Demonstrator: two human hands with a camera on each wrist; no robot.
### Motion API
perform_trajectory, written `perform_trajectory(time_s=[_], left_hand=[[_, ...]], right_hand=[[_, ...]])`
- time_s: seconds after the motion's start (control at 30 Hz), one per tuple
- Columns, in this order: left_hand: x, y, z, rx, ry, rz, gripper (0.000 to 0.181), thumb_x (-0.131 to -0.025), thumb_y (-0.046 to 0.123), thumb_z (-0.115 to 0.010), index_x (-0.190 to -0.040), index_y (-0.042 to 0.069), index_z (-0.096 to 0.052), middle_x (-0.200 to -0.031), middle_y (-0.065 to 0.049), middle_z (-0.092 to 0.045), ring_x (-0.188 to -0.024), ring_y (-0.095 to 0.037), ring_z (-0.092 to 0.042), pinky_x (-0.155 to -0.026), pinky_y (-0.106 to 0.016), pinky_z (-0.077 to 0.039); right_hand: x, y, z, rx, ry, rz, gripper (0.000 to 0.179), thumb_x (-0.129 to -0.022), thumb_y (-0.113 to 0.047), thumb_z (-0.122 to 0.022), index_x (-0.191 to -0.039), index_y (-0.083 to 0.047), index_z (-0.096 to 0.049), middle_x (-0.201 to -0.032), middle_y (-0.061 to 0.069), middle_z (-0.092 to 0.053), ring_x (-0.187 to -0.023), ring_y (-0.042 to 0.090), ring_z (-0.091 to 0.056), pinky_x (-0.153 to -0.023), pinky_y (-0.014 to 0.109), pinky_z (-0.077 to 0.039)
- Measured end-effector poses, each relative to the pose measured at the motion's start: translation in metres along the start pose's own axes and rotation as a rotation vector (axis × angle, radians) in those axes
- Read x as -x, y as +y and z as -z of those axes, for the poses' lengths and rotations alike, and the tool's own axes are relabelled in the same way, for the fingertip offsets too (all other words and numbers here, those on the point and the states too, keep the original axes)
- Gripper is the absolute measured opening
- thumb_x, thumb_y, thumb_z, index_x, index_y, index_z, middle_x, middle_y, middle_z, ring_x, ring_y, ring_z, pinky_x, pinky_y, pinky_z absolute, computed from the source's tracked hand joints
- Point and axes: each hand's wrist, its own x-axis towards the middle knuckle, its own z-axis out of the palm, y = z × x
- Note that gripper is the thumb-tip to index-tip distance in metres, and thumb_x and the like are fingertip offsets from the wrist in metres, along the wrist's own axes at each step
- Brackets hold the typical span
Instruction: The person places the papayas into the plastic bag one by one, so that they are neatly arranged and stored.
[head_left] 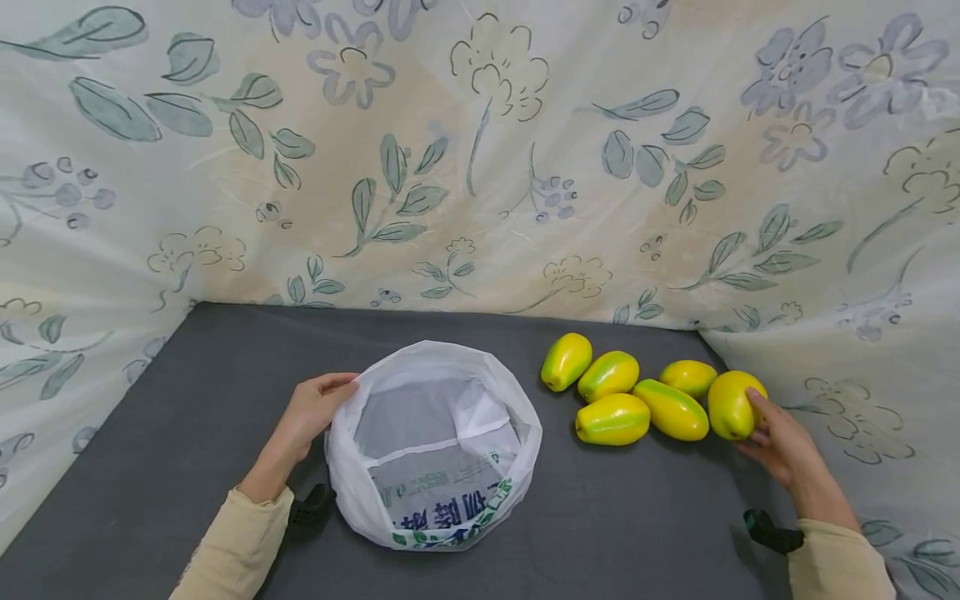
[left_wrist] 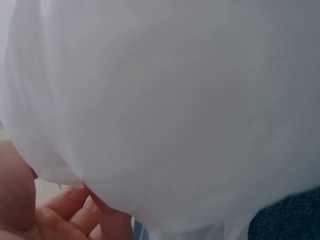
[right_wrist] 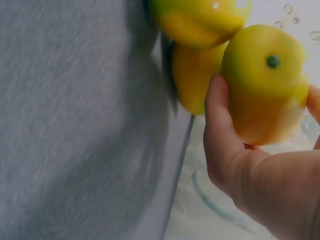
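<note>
A white plastic bag (head_left: 341,467) stands with its mouth spread wide on the dark cloth, dark lettering showing inside. At its left rim my left hand (head_left: 311,412) pinches the edge; in the left wrist view the pale plastic (left_wrist: 165,110) covers most of the fingers (left_wrist: 60,215). Off to the right, my right hand (head_left: 783,442) grips a yellow-green papaya (head_left: 731,406), thumb and fingers on opposite sides. The right wrist view shows that papaya (right_wrist: 265,85) with its small green stem end, held beside other fruit.
Several more papayas (head_left: 671,410) lie grouped between the bag and my right hand. Dark cloth (head_left: 225,375) covers the table. A flower-printed curtain (head_left: 480,167) rises behind and along both sides, close to my right hand.
</note>
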Motion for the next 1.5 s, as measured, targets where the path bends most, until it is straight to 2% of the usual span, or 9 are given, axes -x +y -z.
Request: perform_trajectory(time_s=[0.13, 0.23, 0.33, 0.43, 0.53, 0.63, 0.97, 1.27, 1.5], left_hand=[[0.000, 0.000, 0.001, -0.006, -0.001, -0.004, 0.043, -0.098, 0.027, -0.054, -0.133, 0.001, -0.052, -0.125, -0.021, -0.056, -0.099, -0.027, -0.057, -0.071, -0.031, -0.049], [-0.001, -0.001, 0.001, -0.013, 0.012, -0.009, 0.043, -0.098, 0.028, -0.054, -0.132, 0.002, -0.053, -0.124, -0.020, -0.056, -0.098, -0.026, -0.057, -0.071, -0.032, -0.049], [-0.002, -0.001, 0.001, -0.012, 0.029, -0.015, 0.043, -0.098, 0.029, -0.055, -0.131, 0.001, -0.054, -0.123, -0.019, -0.058, -0.097, -0.025, -0.058, -0.069, -0.032, -0.049], [-0.001, 0.000, 0.000, -0.001, 0.043, -0.010, 0.042, -0.097, 0.028, -0.056, -0.130, 0.002, -0.056, -0.122, -0.018, -0.059, -0.097, -0.024, -0.058, -0.068, -0.032, -0.050], [0.000, 0.001, 0.000, 0.011, 0.038, -0.009, 0.043, -0.097, 0.029, -0.056, -0.130, 0.002, -0.056, -0.123, -0.018, -0.058, -0.098, -0.025, -0.058, -0.069, -0.031, -0.049], [0.000, 0.001, -0.001, 0.016, 0.043, -0.008, 0.043, -0.096, 0.030, -0.057, -0.130, 0.003, -0.056, -0.122, -0.018, -0.059, -0.097, -0.023, -0.059, -0.068, -0.030, -0.050], [0.002, 0.002, -0.005, 0.016, 0.039, -0.022, 0.041, -0.097, 0.028, -0.057, -0.128, 0.002, -0.057, -0.121, -0.019, -0.060, -0.094, -0.025, -0.059, -0.068, -0.031, -0.049], [0.000, 0.003, -0.008, 0.027, 0.046, -0.021, 0.038, -0.097, 0.024, -0.056, -0.128, 0.002, -0.057, -0.123, -0.020, -0.059, -0.098, -0.028, -0.058, -0.069, -0.032, -0.049], [0.001, 0.002, -0.008, 0.033, 0.061, -0.035, 0.038, -0.096, 0.027, -0.059, -0.125, 0.003, -0.060, -0.120, -0.018, -0.060, -0.096, -0.027, -0.059, -0.069, -0.035, -0.051]], right_hand=[[-0.009, 0.001, -0.001, -0.009, -0.017, 0.044, 0.095, -0.092, -0.058, -0.043, -0.151, -0.001, 0.006, -0.121, 0.013, -0.033, -0.084, 0.006, -0.055, -0.072, 0.032, -0.051], [-0.027, 0.009, 0.005, -0.052, 0.005, 0.058, 0.090, -0.089, -0.060, -0.049, -0.152, -0.014, -0.005, -0.121, 0.002, -0.036, -0.090, 0.006, -0.055, -0.077, 0.035, -0.051], [-0.034, 0.008, 0.001, -0.080, 0.020, 0.061, 0.089, -0.086, -0.062, -0.052, -0.153, -0.023, -0.008, -0.130, 0.000, -0.035, -0.096, 0.005, -0.054, -0.083, 0.037, -0.049], [-0.021, -0.008, -0.018, -0.086, -0.033, 0.096, 0.090, -0.090, -0.057, -0.050, -0.154, -0.016, -0.002, -0.135, 0.005, -0.030, -0.096, 0.005, -0.054, -0.080, 0.034, -0.050], [-0.001, -0.027, -0.041, -0.085, -0.119, 0.148, 0.084, -0.095, -0.052, -0.047, -0.152, -0.011, -0.001, -0.129, 0.005, -0.031, -0.094, 0.004, -0.055, -0.074, 0.028, -0.051], [0.012, -0.041, -0.060, -0.077, -0.163, 0.186, 0.069, -0.096, -0.048, -0.046, -0.145, -0.013, -0.012, -0.119, -0.002, -0.036, -0.092, 0.005, -0.055, -0.072, 0.025, -0.050], [0.020, -0.062, -0.106, -0.064, -0.262, 0.201, 0.047, -0.097, -0.048, -0.046, -0.133, -0.024, -0.027, -0.121, 0.000, -0.034, -0.107, 0.018, -0.044, -0.079, 0.026, -0.049], [0.021, -0.071, -0.143, -0.055, -0.284, 0.154, 0.080, -0.095, -0.053, -0.047, -0.146, -0.010, -0.004, -0.127, 0.003, -0.032, -0.116, 0.024, -0.039, -0.086, 0.034, -0.045], [0.023, -0.075, -0.175, -0.129, -0.298, 0.110, 0.085, -0.094, -0.049, -0.051, -0.153, -0.012, -0.001, -0.132, 0.007, -0.030, -0.114, 0.024, -0.041, -0.087, 0.033, -0.045]])
